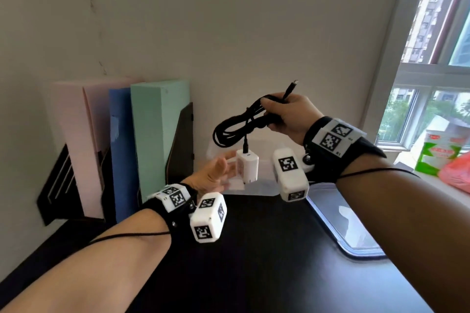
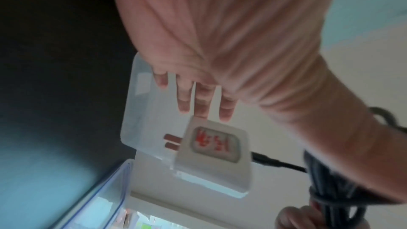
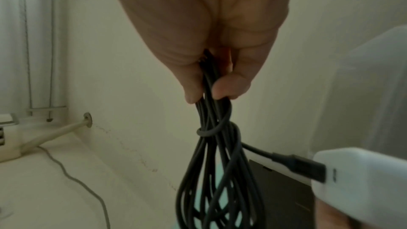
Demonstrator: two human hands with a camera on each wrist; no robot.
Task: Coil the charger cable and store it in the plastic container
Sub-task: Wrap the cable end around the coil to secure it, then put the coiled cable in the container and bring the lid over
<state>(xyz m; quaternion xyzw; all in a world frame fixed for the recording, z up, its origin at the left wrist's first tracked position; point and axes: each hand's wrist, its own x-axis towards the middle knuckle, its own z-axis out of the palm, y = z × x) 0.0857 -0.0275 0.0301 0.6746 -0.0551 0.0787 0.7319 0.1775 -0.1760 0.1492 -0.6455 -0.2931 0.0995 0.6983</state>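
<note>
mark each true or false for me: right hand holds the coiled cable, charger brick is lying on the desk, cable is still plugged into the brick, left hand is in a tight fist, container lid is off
1. The right hand grips the coiled black cable. True.
2. The white charger brick lies on the desk. False: it hangs from the cable in the air, above the desk.
3. The cable is plugged into the brick. True.
4. The left hand is clenched in a fist. False: its fingers are straight, beside the brick.
5. The lid is off the plastic container. True: it lies on the desk beside it.
</note>
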